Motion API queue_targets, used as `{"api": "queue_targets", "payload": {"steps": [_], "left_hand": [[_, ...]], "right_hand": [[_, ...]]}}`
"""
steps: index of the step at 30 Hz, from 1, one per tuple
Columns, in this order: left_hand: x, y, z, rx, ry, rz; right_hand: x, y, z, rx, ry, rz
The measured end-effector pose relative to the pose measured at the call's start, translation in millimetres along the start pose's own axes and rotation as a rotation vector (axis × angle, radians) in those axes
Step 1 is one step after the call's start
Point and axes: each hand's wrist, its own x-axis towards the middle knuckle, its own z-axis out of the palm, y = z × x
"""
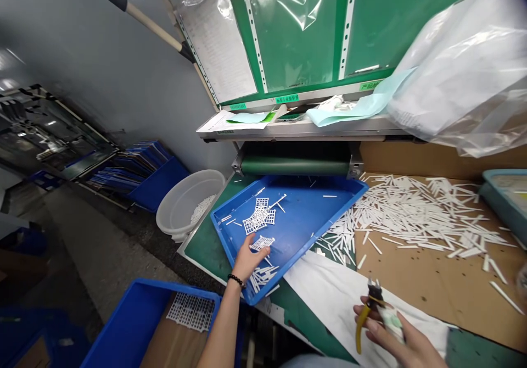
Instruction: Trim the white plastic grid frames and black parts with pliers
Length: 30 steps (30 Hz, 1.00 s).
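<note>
My left hand reaches into a blue tray, thumb and index finger spread around the edges of a small white plastic grid piece. Whether the fingers touch it firmly I cannot tell. Just beyond, more white grid pieces lie in a loose heap, with thin white sticks in the tray's near corner. My right hand is closed around side cutters, jaws pointing up and away, over a white cloth. One handle is yellow; the other looks wrapped in something white and green.
Many white strips cover the cardboard on the right. A white tub stands left of the bench; a blue bin with a white grid sheet sits below. A green roller and shelf lie behind the tray.
</note>
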Motion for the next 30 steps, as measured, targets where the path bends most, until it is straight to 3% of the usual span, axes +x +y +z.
{"api": "queue_targets", "payload": {"steps": [4,7,10,15,18,20,23,27,30], "left_hand": [[2.6,13.8,-14.3,0.34,-0.347,0.045],[9.7,29.5,-26.5,0.467,-0.439,0.067],[15.6,42.4,-39.3,0.465,-0.429,0.123],[13.9,59.8,-59.8,0.222,-0.266,0.244],[-4.0,69.0,-54.9,0.128,-0.181,0.23],[-25.1,70.9,-35.1,0.091,-0.133,0.261],[-62.6,59.9,19.8,0.052,-0.158,0.384],[-96.9,21.3,105.3,0.114,-0.209,0.548],[-100.6,-8.4,142.4,0.159,-0.226,0.58]], "right_hand": [[-3.7,0.1,-6.3,-0.028,-0.002,0.013],[-4.0,2.9,-12.0,-0.043,0.01,0.039],[-2.6,6.5,-15.8,-0.055,0.036,0.021],[4.2,17.3,-19.2,-0.046,-0.016,-0.01],[5.8,21.2,-17.6,-0.073,-0.016,-0.016],[3.1,18.1,-15.4,-0.122,-0.003,-0.04],[-3.1,4.0,-13.2,-0.276,0.018,-0.12],[-3.6,-19.3,-13.2,-0.587,0.016,-0.267],[0.2,-27.1,-10.5,-0.811,-0.062,-0.315]]}}
